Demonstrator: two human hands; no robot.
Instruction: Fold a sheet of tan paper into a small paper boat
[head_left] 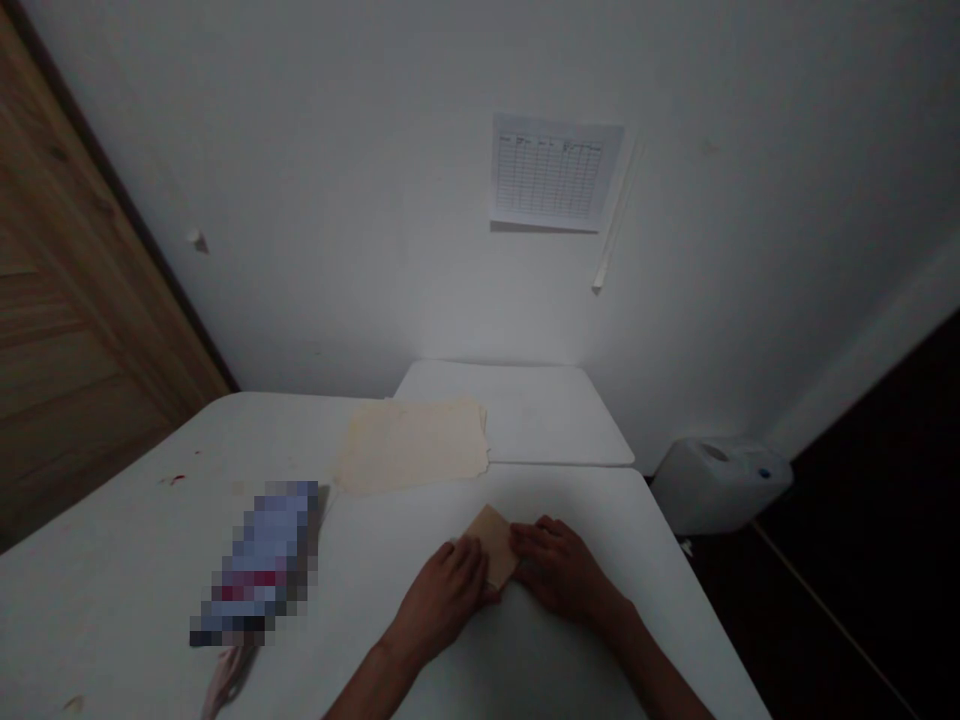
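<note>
A small tan piece of paper [493,540] lies on the white table [135,520], near its right side. My left hand [444,598] rests on the paper's lower left edge with its fingers flat and close together. My right hand [559,568] presses down beside the paper's right edge, fingers stretched flat. Part of the paper is hidden under both hands. Neither hand grips anything.
A stack of cream sheets [412,442] lies further back on the table. A blurred-out flat object [259,565] sits to the left. A lower white surface [540,410] meets the wall, where a printed chart [551,178] hangs. A white container [720,480] stands on the floor at right.
</note>
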